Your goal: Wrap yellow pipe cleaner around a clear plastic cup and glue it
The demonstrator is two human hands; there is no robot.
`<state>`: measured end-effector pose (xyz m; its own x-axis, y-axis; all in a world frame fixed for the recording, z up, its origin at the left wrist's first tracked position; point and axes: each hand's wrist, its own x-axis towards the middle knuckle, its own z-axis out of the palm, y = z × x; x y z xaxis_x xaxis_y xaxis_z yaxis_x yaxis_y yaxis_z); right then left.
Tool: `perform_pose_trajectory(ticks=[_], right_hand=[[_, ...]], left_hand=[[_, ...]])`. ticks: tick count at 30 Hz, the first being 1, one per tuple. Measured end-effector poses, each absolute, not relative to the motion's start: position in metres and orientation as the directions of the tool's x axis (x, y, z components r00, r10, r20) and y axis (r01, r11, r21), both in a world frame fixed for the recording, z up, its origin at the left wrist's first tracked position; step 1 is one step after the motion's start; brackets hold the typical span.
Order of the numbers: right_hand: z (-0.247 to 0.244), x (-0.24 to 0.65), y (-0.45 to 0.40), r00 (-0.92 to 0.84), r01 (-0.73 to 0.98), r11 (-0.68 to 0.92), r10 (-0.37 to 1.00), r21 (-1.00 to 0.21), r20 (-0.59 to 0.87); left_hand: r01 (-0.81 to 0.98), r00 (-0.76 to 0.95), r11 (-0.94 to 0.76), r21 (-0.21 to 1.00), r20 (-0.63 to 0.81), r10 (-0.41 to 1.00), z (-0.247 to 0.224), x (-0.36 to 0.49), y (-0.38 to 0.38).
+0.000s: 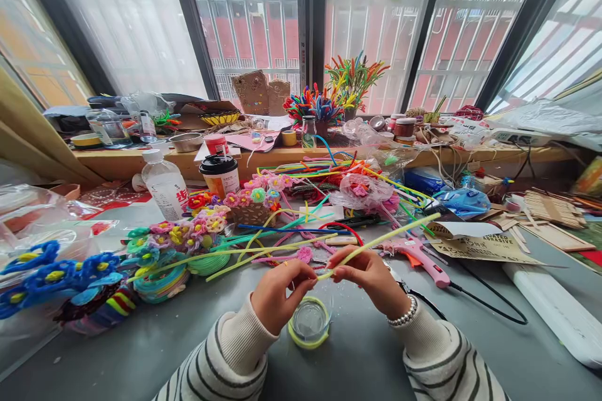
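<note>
A pale yellow pipe cleaner [390, 238] runs between my two hands, its long free end slanting up to the right. My left hand [285, 291] pinches it near its left end. With thumb and fingers closed, my right hand [369, 279] grips it a short way along. Just below my hands stands a small clear glass or plastic cup [310, 319], with yellow pipe cleaner wrapped around its base. Other yellow pipe cleaners [263, 247] lie loose on the table beyond my left hand.
Blue pipe-cleaner flowers [54, 276] and flower-covered pots [162, 279] stand at left. A pink glue gun [426, 260] with a black cord lies right, near sandpaper [475, 244] and a long white case [555, 313]. A water bottle [164, 185] and lidded coffee cup [220, 175] stand behind.
</note>
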<state>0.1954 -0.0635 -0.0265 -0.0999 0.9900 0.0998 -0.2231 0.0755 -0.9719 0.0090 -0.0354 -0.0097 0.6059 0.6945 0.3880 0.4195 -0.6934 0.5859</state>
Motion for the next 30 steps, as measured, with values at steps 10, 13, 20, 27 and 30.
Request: perform_pose_trajectory(ticks=[10, 13, 20, 27, 30], right_hand=[[-0.032, 0.193, -0.061, -0.025, -0.258, 0.047, 0.998, -0.965, 0.055], [-0.032, 0.191, -0.061, -0.019, -0.279, 0.035, 0.999, -0.96, 0.042], [-0.03, 0.189, -0.063, 0.013, -0.276, 0.04, 0.999, -0.96, 0.038], [-0.037, 0.193, -0.06, 0.14, -0.298, 0.078, 0.989, -0.951, 0.037], [-0.036, 0.192, -0.06, 0.152, -0.298, 0.076, 0.988, -0.952, 0.031]], left_hand=[[0.469, 0.569, -0.724, 0.506, 0.454, 0.685, -0.018, 0.012, -0.043], [0.481, 0.576, -0.69, 0.541, 0.398, 0.714, -0.015, 0.016, -0.044], [0.584, 0.559, -0.621, 0.522, 0.296, 0.774, -0.014, 0.022, -0.047], [0.774, 0.583, -0.553, 0.309, -0.004, 0.813, -0.009, 0.034, -0.074], [0.796, 0.581, -0.541, 0.271, -0.09, 0.809, -0.007, 0.041, -0.078]])
